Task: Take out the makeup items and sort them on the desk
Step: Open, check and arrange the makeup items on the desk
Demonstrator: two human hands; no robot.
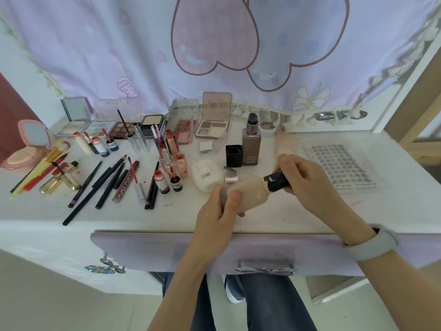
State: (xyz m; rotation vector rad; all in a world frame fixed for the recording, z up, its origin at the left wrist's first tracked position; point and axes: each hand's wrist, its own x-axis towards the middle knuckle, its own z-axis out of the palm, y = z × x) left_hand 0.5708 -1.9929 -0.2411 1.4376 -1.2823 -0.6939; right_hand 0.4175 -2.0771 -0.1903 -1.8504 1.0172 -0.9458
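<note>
My left hand [216, 211] grips the beige foundation bottle [245, 191] round its body, held above the desk [298, 211] front edge | right hand [307, 177] pinches its black cap [276, 181] | likely glass: heavy, slick, breakable; hold the body, not the cap

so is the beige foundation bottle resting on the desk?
No, the foundation bottle is held above the desk, left hand around its body, right hand on its black cap.
</note>
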